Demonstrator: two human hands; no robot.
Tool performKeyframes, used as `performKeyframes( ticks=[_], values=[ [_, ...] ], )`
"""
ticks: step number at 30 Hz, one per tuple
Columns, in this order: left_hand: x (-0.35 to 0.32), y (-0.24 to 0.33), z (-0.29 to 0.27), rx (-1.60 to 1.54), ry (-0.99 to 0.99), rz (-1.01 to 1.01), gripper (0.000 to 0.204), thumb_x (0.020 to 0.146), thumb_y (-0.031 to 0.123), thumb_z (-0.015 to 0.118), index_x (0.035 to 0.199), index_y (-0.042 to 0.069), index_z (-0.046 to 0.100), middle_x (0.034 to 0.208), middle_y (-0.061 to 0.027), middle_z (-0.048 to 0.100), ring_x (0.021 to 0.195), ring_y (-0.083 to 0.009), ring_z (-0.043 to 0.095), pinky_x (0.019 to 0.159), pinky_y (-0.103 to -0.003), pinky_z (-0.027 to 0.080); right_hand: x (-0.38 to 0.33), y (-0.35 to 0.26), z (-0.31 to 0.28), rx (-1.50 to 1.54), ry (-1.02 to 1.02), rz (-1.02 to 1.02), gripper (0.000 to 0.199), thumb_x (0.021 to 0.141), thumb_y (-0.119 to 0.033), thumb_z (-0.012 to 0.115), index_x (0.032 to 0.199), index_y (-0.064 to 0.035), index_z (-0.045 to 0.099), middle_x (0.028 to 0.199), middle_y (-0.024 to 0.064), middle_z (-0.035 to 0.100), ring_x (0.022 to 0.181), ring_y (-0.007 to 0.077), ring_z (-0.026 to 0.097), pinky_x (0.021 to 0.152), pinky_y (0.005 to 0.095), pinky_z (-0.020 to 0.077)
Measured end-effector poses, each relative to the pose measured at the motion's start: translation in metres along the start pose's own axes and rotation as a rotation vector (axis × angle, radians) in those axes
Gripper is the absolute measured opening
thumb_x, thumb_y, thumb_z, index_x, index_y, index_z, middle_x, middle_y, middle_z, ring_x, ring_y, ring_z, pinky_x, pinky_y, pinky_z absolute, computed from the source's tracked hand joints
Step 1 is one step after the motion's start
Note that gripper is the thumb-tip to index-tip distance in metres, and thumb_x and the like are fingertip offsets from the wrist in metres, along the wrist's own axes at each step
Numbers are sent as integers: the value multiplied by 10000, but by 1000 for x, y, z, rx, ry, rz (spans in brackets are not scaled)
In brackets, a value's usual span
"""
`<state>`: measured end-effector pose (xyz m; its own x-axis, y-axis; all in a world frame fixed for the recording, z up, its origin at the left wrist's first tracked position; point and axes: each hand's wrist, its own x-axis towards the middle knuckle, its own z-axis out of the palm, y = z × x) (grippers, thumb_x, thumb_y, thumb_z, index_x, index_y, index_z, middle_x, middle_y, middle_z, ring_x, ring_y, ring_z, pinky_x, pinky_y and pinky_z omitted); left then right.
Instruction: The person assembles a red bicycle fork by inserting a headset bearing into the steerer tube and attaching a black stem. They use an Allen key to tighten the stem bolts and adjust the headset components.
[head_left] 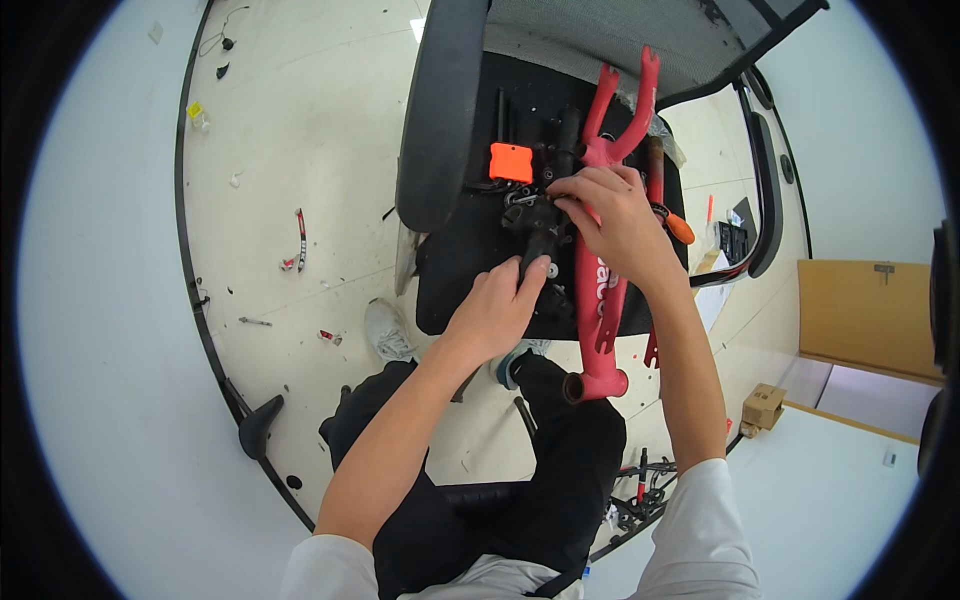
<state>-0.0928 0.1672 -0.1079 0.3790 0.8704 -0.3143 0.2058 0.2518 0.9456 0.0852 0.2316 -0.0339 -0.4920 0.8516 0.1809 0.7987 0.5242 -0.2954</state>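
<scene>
My left hand is closed around the lower end of a black bicycle part that looks like a stem with a clamp at its upper end. Above it, my right hand reaches over a pink bicycle frame, its thumb and fingers pinched beside the clamp. What those fingertips hold is too small to make out. Small silver metal pieces show at the clamp. An orange block-shaped holder lies just above, on the black seat of an office chair.
The chair's armrest rises left of my hands. An orange-handled tool lies right of the frame. On the floor are a bicycle saddle, a red and black strip-like part and several small parts. A cardboard box stands at right.
</scene>
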Motion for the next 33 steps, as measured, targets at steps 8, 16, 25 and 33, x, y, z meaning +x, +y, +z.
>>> performKeyframes(
  ticks=[8,16,25,33],
  values=[
    [-2,5,-3,5,-38,-49,545,1062,425,418,903,-80,546,699,-228,579,679,-357,508,670,-455,453,-4,-5,13,178,61,105,129,886,-36,655,1004,17,662,916,138,640,787,306,654,696,385,522],
    [-2,6,-4,4,-30,-59,553,1066,435,417,879,-74,525,622,-179,522,573,-272,472,609,-416,429,5,9,1,336,151,201,114,861,-14,669,973,5,678,745,88,578,611,148,523,592,255,427],
    [0,6,-5,-3,-75,-123,589,1049,468,401,907,-77,573,710,-255,625,711,-456,610,689,-490,488,-55,-4,0,739,492,603,356,1077,-225,468,1022,60,673,826,17,609,732,59,534,686,222,437],
    [2,8,-8,-264,-161,-295,465,1028,456,454,800,51,467,596,-40,485,417,-144,474,401,-290,436,-73,-6,18,895,847,685,406,1088,-280,454,932,62,607,691,102,645,586,153,651,570,264,522]
  ],
)
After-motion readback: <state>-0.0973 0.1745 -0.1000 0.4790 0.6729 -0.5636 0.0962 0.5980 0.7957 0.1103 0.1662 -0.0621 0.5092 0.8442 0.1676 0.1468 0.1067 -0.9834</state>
